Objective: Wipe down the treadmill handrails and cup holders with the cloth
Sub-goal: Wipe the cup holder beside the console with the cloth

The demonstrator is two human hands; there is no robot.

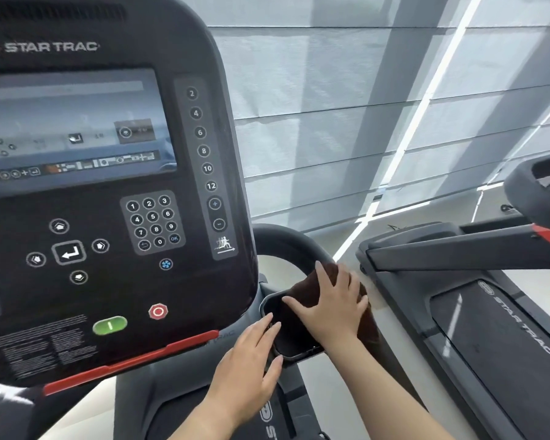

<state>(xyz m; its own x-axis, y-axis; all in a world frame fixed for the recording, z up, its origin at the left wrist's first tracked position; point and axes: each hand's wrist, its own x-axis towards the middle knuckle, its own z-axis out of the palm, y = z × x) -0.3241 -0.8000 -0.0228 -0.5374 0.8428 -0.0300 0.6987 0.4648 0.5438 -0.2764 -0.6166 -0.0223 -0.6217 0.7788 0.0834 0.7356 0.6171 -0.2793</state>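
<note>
Right hand [331, 308] flat, fingers spread, pressing dark brown terry cloth [367, 325] onto right rim of black plastic cup holder [294, 355]; left hand [248, 369] open, resting on left rim. Nothing gripped — cloth may slide off outer edge.

cloth [300, 287] mostly under right hand [334, 308], console [115, 281] cropped left

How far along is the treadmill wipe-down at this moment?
Done: cannot tell; no surface looks visibly wiped. In hand: the right hand presses the brown cloth on the right edge of the cup holder, beside the curved handrail, while the left hand rests on its left rim. Left: probably the holder's inside and the handrails.
</note>
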